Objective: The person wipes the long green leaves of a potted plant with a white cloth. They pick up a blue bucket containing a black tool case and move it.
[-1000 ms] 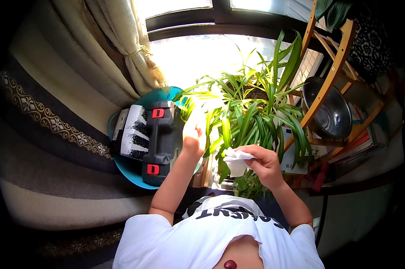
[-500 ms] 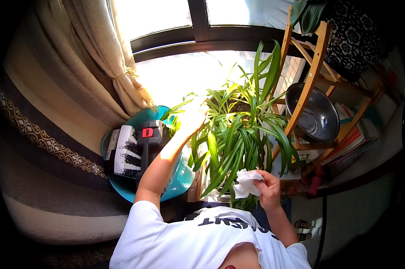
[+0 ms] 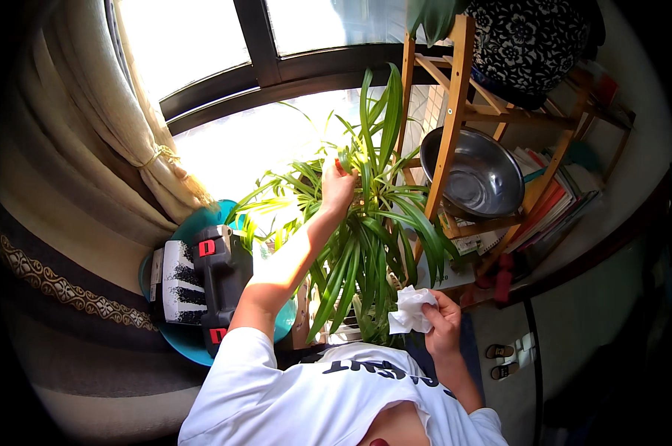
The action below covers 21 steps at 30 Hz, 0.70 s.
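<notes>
My left hand (image 3: 338,184) pinches a long, limp green plant leaf (image 3: 366,130) near its tip, while my right hand (image 3: 441,321) clutches soft crumpled white tissue (image 3: 409,309).

A single head-worn fisheye camera is looking steeply down from close above the person's chest, facing a bright window (image 3: 202,44) filling the frame's upper left.

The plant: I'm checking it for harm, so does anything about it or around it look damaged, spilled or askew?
Nothing stands out. The plant has green, whole leaves; the left hand holds one, and the right hand holds a crumpled white tissue.
</notes>
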Available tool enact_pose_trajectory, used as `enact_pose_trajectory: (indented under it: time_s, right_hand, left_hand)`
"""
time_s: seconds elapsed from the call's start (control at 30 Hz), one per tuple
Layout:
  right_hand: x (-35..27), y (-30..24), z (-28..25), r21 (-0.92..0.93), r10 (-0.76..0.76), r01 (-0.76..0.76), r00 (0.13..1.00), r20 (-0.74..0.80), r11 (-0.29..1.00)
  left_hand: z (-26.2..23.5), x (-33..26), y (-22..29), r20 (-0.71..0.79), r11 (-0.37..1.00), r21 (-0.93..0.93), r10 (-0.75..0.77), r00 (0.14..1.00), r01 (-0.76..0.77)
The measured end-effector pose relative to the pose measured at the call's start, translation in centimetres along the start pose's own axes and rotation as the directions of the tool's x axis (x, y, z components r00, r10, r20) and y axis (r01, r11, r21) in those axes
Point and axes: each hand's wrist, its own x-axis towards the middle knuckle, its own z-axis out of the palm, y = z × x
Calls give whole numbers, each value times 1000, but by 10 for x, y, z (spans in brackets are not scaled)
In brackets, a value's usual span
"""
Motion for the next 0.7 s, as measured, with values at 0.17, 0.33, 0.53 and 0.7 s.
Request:
enact_pose_trajectory:
  time_s: [0.17,0.33,0.53,0.7]
  right_hand:
    - [-4,2,-17,54,-1,2,1000,-12,999]
    - [-2,-4,-15,37,-6,5,1000,19,999]
    - [0,-16,-12,15,-19,18,999,39,1000]
    - [13,-27,-4,64,32,-42,990,140,997]
  left_hand:
    - [11,3,52,39,838,-466,339,940,-284]
    - [40,26,68,336,980,-168,157,929,-104]
    - [49,29,87,385,997,-69,5,923,23]
    - [16,14,83,547,980,-194,67,834,48]
